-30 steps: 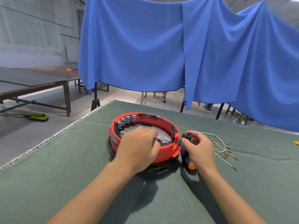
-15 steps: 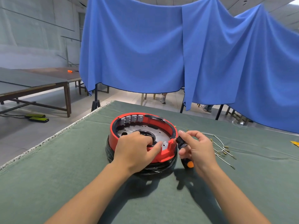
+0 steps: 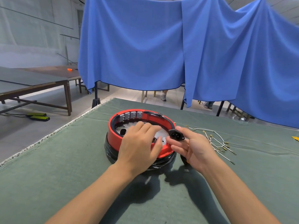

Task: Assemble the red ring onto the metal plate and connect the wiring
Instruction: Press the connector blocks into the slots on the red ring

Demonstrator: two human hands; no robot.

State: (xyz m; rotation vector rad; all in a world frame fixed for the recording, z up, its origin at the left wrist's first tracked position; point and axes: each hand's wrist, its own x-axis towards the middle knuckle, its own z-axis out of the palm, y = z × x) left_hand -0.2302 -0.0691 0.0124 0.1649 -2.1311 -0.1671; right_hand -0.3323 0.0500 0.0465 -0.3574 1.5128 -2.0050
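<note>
The red ring [image 3: 113,132] sits on a black wrapped base [image 3: 110,151] in the middle of the green table. Inside it lies the metal plate [image 3: 161,133], and a row of grey terminal blocks [image 3: 131,115] lines the far inner wall. My left hand [image 3: 140,146] lies over the ring's near rim, its fingers stretched onto the plate. My right hand [image 3: 192,146] pinches a black power socket [image 3: 176,135] between thumb and forefinger at the ring's right rim. White wires with gold terminals [image 3: 216,143] lie loose to the right.
A screwdriver handle [image 3: 183,160] shows under my right hand beside the base. The green table cover [image 3: 64,159] ends in a fringed left edge. A yellow object [image 3: 296,138] lies far right. Blue cloth hangs behind, and wooden tables stand to the left.
My right hand has lifted from the screwdriver and now holds the black socket at the ring's right rim. My left hand has loosened its grip on the near rim, fingers reaching onto the plate.
</note>
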